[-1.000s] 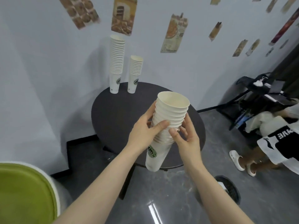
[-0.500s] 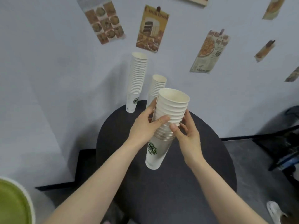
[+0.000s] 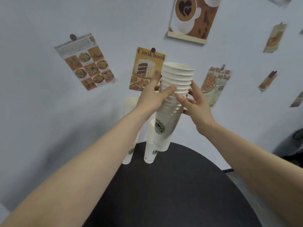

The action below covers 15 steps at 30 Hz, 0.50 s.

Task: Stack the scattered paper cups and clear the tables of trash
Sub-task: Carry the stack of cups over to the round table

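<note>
A stack of several white paper cups (image 3: 172, 102) with a green logo is raised above the round black table (image 3: 172, 185), tilted slightly. My left hand (image 3: 152, 97) grips the stack from the left, thumb across its rims. My right hand (image 3: 195, 100) holds it from the right with thumb and fingers around it. Two other cup stacks stand at the table's far edge by the wall: a short stack (image 3: 150, 145) just behind the held one and a taller stack (image 3: 130, 128) partly hidden by my left arm.
A pale blue wall with pinned food posters and a coffee picture (image 3: 191, 17) rises right behind the table. Dark equipment (image 3: 293, 145) shows at the right edge.
My view has moved closer to the table and tipped upward. Both hands have carried the cup stack forward and higher, toward the two stacks by the wall. The grip is unchanged.
</note>
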Available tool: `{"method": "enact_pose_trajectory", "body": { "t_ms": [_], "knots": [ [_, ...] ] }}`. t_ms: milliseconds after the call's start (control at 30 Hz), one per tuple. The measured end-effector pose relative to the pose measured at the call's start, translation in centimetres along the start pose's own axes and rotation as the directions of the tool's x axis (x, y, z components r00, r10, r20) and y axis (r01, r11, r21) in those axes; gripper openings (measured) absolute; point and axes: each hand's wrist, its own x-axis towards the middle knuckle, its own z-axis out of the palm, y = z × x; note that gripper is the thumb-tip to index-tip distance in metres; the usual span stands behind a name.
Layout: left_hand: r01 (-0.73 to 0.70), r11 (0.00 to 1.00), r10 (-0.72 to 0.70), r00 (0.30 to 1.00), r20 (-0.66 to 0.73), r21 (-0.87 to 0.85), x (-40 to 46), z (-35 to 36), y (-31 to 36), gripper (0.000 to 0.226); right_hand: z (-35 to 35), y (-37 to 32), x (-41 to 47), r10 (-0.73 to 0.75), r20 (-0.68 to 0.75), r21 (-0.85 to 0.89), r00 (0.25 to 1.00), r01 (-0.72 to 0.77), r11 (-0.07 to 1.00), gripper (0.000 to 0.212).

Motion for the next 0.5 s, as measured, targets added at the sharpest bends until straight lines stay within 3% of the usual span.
{"method": "enact_pose_trajectory", "body": {
  "t_ms": [67, 267, 500],
  "knots": [
    [-0.042, 0.999, 0.042, 0.999, -0.012, -0.008, 2.8, -0.2, 1.0, 0.048, -0.3, -0.6, 3.1, -0.028, 0.020, -0.010, 0.999, 0.029, 1.000, 0.065],
    [-0.091, 0.996, 0.091, 0.995, -0.050, -0.003, 8.8, 0.8, 1.6, 0.050, -1.3, 0.1, 9.5, -0.041, 0.014, 0.046, 0.999, 0.041, 0.998, 0.062],
    [-0.035, 0.999, 0.035, 0.999, -0.019, -0.009, 11.0, 2.2, -2.8, 0.051, -1.5, 5.3, 11.4, 0.017, 0.039, 0.063, 0.999, -0.020, 0.998, 0.061]
  ]
}}
